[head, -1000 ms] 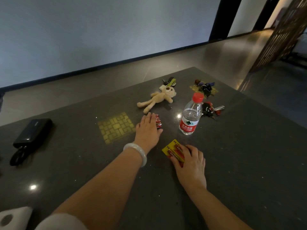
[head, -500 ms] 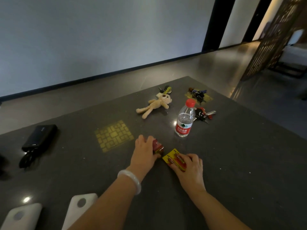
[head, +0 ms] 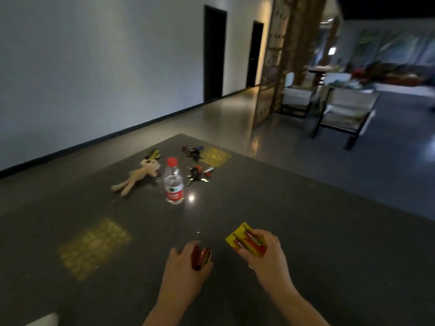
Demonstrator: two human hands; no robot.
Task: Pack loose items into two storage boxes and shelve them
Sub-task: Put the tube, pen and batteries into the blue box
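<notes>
Fingers (head: 270,241) of right hand (head: 266,260) pinching yellow battery card (head: 244,240); left hand (head: 186,269) curling round loose red batteries (head: 200,257), both lifting just above table (head: 306,231) near me, probably for boxing. No boxes showing.

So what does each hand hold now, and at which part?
Left hand grips loose red batteries around their sides. Right hand pinches the yellow battery pack at its near end.

Dark table (head: 306,231), plush toy (head: 138,176), water bottle (head: 173,184), seemingly keys (head: 200,172)

Dim, motion-blurred wide-angle view; glare spots on table (head: 306,231), perhaps ceiling lights.
</notes>
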